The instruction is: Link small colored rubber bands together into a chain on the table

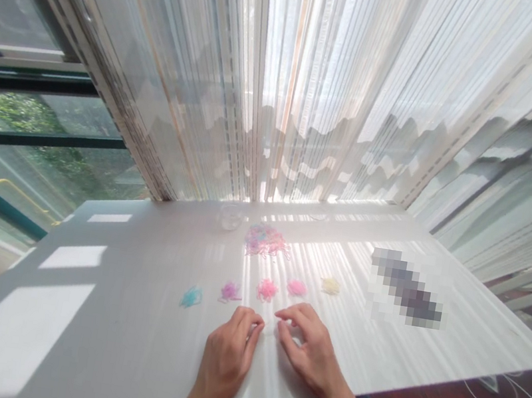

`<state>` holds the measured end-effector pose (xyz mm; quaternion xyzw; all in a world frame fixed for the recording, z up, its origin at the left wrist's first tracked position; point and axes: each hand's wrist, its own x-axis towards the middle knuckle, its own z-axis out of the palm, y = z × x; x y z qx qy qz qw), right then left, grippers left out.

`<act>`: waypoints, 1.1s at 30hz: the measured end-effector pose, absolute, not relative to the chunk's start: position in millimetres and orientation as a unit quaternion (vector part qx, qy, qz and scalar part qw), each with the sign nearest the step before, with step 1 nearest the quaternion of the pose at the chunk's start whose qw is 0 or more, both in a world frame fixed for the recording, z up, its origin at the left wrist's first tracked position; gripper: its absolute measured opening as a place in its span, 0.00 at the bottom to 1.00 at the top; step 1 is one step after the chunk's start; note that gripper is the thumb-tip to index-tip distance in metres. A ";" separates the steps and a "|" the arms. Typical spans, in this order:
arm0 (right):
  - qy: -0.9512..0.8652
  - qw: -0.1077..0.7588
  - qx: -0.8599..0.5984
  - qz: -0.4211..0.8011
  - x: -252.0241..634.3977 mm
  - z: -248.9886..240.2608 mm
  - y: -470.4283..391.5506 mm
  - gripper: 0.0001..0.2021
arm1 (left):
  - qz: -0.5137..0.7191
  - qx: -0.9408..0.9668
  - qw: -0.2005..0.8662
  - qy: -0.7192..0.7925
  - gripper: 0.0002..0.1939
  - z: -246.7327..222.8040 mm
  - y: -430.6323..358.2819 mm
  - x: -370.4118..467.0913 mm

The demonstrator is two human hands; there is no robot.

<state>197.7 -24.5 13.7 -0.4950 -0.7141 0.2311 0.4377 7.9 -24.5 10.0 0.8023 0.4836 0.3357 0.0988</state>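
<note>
Holding left hand (230, 345) pinched, too indistinctly to tell on what, and right hand (307, 350) loosely open, just short of red-pink pile (266, 290) on white table (127, 311), possibly risking scattering it by overreaching.

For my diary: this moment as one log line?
left hand: pinched, contents unclear | right hand: loosely curled | beyond: five small colored piles, larger mixed pile

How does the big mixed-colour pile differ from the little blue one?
The mixed pile is larger than the blue pile. The mixed pile combines pink and blue; the blue pile looks one colour. The mixed pile lies nearer the curtain than the blue pile. Both lie heaped on the table.
</note>
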 end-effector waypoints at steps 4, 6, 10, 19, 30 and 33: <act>-0.737 0.424 -0.473 0.230 197.0 13.8 -24.9 0.07 | 0.351 0.799 0.124 0.473 0.09 11.4 -25.2 6.9; -0.738 0.421 -0.473 0.233 196.9 12.8 -24.8 0.06 | 0.352 0.801 0.126 0.468 0.09 11.8 -25.0 7.0; -0.739 0.407 -0.479 0.242 197.1 11.1 -24.9 0.05 | 0.367 0.801 0.118 0.458 0.08 11.1 -24.2 7.3; -0.735 0.407 -0.484 0.244 196.9 9.9 -24.6 0.05 | 0.397 0.791 0.102 0.455 0.07 8.5 -25.5 7.2; -0.732 0.406 -0.494 0.236 196.5 9.4 -25.0 0.04 | 0.397 0.790 0.119 0.451 0.08 8.7 -25.7 5.5; -0.733 0.407 -0.494 0.232 196.2 9.9 -24.6 0.05 | 0.399 0.790 0.117 0.451 0.08 9.4 -25.6 5.5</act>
